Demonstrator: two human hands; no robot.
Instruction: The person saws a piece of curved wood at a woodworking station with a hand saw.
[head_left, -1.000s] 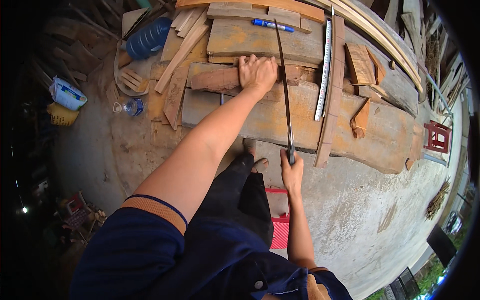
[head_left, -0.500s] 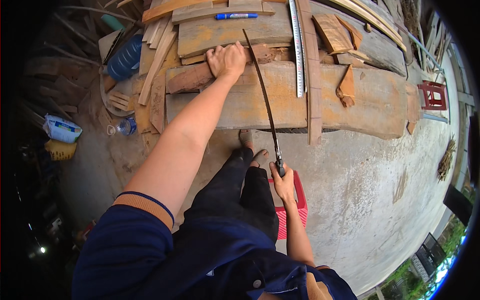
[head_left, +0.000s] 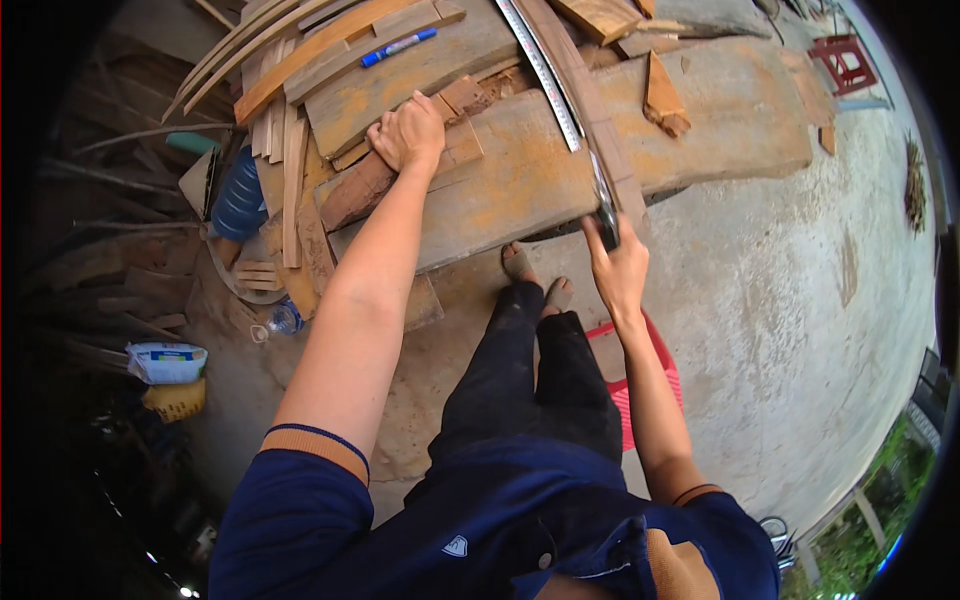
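Observation:
My left hand (head_left: 408,135) presses down with bent fingers on a rough reddish-brown wood piece (head_left: 360,190), which lies on the weathered plank bench (head_left: 500,190). In my right hand (head_left: 622,265) is the black handle of a handsaw (head_left: 607,222), held near the bench's front edge. Its thin blade points away from me and runs beside a long wooden strip (head_left: 612,150); the far part is hard to make out. A white measuring scale (head_left: 541,75) lies close to the blade, left of the strip.
A blue marker (head_left: 400,47) and several wood slats (head_left: 320,55) lie at the far left. An orange-brown offcut (head_left: 663,100) rests right of the strip. A red plastic stool (head_left: 655,365) stands by my right forearm. On the left are a blue water jug (head_left: 238,198) and a clear bottle (head_left: 285,318).
My right hand has moved forward and right with the handsaw, bringing it from near the reddish-brown piece to beside the strip. My left hand stays on the piece. The view has turned.

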